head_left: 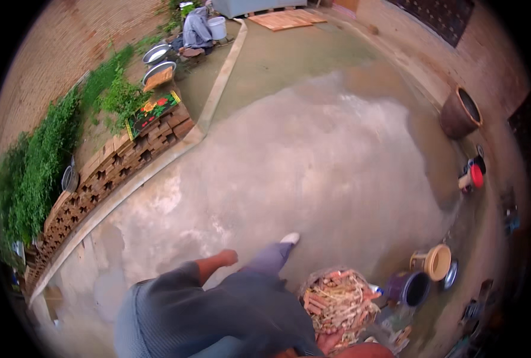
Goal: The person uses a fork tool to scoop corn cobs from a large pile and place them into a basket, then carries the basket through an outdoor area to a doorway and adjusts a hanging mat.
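Observation:
My left hand [226,258] hangs out in front of my body, its fingers curled in and nothing showing in them. Low on the right, my right hand [330,340] grips the near edge of a clear plastic bag [309,285]. Broken wood pieces [341,298], reddish and pale, fill this bag to the top. The right fingertips are partly hidden against it. One of my feet, in a white shoe [290,238], is stretched forward on the wet concrete floor [301,173].
Right of the bag stand a dark bucket [416,289], a cream bucket [437,262] and a metal basin [450,275]. A large brown jar [460,113] is by the right wall. Along the left runs a low openwork brick wall [113,164] with plants [44,170] behind.

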Demonstrator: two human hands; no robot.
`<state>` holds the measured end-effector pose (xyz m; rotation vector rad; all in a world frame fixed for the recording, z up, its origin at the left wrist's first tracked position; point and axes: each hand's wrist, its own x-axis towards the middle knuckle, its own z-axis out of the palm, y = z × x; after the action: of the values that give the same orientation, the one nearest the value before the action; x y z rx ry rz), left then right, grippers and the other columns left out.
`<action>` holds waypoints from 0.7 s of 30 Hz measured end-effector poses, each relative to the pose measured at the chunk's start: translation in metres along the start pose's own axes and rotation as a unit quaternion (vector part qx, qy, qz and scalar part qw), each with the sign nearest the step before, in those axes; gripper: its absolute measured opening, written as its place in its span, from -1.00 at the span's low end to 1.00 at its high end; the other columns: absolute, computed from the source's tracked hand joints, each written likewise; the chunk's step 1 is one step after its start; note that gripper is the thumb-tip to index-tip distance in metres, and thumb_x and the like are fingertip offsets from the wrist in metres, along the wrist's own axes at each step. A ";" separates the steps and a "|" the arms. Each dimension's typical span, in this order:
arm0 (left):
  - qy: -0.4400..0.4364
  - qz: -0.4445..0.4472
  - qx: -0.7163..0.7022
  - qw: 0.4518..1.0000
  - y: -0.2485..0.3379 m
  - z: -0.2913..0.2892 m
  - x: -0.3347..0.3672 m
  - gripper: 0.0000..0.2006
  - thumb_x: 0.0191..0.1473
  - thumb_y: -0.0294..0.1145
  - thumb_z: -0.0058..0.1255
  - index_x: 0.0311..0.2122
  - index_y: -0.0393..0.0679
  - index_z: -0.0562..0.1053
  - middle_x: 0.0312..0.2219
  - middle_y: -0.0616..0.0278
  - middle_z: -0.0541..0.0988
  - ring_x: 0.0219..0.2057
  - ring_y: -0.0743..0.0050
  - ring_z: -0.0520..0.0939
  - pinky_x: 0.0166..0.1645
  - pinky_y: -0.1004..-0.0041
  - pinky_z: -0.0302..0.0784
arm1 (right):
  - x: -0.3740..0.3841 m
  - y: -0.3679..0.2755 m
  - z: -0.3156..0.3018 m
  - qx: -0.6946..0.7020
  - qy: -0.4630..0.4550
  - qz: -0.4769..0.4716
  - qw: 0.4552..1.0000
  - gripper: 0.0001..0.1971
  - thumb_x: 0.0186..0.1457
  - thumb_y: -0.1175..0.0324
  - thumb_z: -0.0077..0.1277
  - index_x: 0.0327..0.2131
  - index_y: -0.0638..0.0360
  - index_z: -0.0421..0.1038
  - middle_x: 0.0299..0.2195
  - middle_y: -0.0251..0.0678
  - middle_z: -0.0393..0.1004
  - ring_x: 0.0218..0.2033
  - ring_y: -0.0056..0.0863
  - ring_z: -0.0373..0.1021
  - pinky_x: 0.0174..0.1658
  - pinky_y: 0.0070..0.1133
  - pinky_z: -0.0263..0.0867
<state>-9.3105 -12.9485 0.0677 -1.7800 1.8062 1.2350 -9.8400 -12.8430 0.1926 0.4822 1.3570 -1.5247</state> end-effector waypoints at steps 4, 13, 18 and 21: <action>0.059 0.018 0.005 0.998 0.050 -0.067 0.119 -0.71 -0.06 -0.23 -0.20 -0.51 -0.22 0.50 -0.41 -0.09 0.54 -0.32 -0.08 0.54 -0.23 0.08 0.44 | 0.059 -0.028 0.088 -0.022 -0.031 -0.014 0.999 -0.69 0.18 0.08 -0.20 -0.56 -0.04 0.11 -0.75 -0.53 0.10 -0.75 -0.64 0.06 -0.67 -0.62 0.06; 0.111 0.062 0.003 0.992 0.101 -0.177 0.260 -0.71 -0.04 -0.21 -0.17 -0.44 -0.23 0.49 -0.39 -0.09 0.54 -0.31 -0.10 0.54 -0.24 0.06 0.45 | 0.146 -0.068 0.207 -0.069 -0.017 -0.033 0.997 -0.71 0.17 0.09 -0.20 -0.55 -0.02 0.13 -0.73 -0.54 0.11 -0.72 -0.65 0.07 -0.65 -0.63 0.08; 0.102 0.077 0.045 0.991 0.160 -0.227 0.314 -0.72 -0.04 -0.22 -0.16 -0.45 -0.22 0.49 -0.43 -0.08 0.53 -0.34 -0.11 0.54 -0.25 0.06 0.45 | 0.183 -0.124 0.218 -0.037 -0.020 -0.069 0.997 -0.71 0.16 0.10 -0.20 -0.55 -0.01 0.14 -0.71 -0.55 0.12 -0.71 -0.65 0.08 -0.64 -0.63 0.08; 0.136 0.110 0.007 0.985 0.201 -0.245 0.330 -0.72 -0.06 -0.24 -0.14 -0.35 -0.20 0.50 -0.41 -0.03 0.56 -0.38 0.00 0.58 -0.26 0.16 0.50 | 0.228 -0.180 0.282 0.031 0.029 -0.061 0.997 -0.65 0.09 0.15 -0.11 -0.11 0.15 0.29 -0.26 -0.32 0.40 -0.34 -0.43 0.35 -0.33 -0.48 0.31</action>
<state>-9.4709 -13.3759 0.0340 -1.8567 2.2093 1.0932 -10.0029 -13.2138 0.1821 0.4950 1.4087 -1.6677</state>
